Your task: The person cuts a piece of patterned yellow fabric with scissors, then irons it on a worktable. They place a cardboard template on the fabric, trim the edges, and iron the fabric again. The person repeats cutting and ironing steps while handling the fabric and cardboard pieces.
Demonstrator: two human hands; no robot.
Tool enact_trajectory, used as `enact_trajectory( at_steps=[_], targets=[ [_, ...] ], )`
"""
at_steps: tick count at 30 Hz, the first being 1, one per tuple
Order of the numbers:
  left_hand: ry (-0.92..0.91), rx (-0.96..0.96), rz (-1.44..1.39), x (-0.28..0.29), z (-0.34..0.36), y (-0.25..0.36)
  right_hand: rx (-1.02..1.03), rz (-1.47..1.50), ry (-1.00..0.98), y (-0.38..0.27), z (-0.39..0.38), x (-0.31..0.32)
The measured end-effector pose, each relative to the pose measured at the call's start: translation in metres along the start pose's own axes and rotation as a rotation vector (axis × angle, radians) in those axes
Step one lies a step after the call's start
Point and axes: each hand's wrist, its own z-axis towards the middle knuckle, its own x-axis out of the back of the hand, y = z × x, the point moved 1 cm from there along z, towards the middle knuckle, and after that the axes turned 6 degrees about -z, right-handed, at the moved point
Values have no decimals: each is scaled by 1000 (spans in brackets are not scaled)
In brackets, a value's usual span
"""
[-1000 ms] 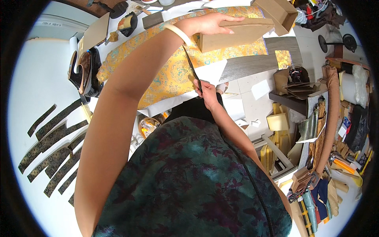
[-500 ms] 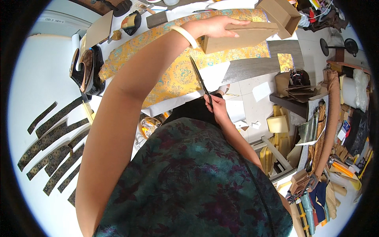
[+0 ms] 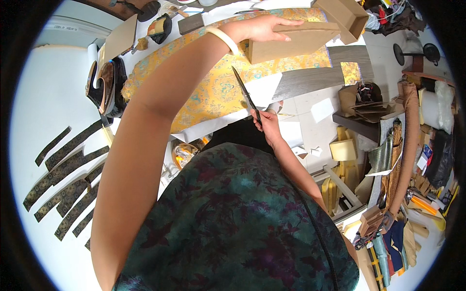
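Note:
My left hand (image 3: pixel 264 29) reaches to the far side of the table and grips the top edge of a brown cardboard box (image 3: pixel 291 47). Its thumb lies on the near face, its forefinger along the top; the other fingers are hidden. The box rests on yellow brocade fabric (image 3: pixel 213 97) patterned in blue and orange. Nearer my body, my right hand (image 3: pixel 268 127) is closed round the handles of dark scissors (image 3: pixel 245 91), largely covering them. The long blades point away and leftward over the fabric and appear closed.
An open cardboard box (image 3: pixel 347 22) stands at the far right, a grey block (image 3: pixel 191 24) at the back. A small yellow fabric piece (image 3: pixel 350 73) lies at the table's right end. Dark patterned strips (image 3: pixel 53 177) lie on a white surface at left. Fabric rolls (image 3: pixel 407 145) crowd the right.
The view has shifted slightly. My left hand has slid a little to the left along the box's top edge. My right hand keeps the scissors in nearly the same place.

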Motion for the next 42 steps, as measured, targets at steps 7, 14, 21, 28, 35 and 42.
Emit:
enact_trajectory(
  at_steps=[7,14,21,28,35,42],
  targets=[
    [-66,-17,-31,8,5,-6,14,54,-46,-5,10,-3],
    [-34,-42,24,8,6,-6,17,139,-53,-13,19,-12],
    [-49,-35,4,8,3,-3,43,-20,-70,-8,21,-4],
    [-51,-14,-34,8,5,-3,83,105,-67,-11,40,-27],
    [-60,28,-15,8,6,-8,148,147,-107,-9,42,-36],
    [-40,-39,-47,8,6,-6,182,179,-123,-5,45,-36]
  ],
)
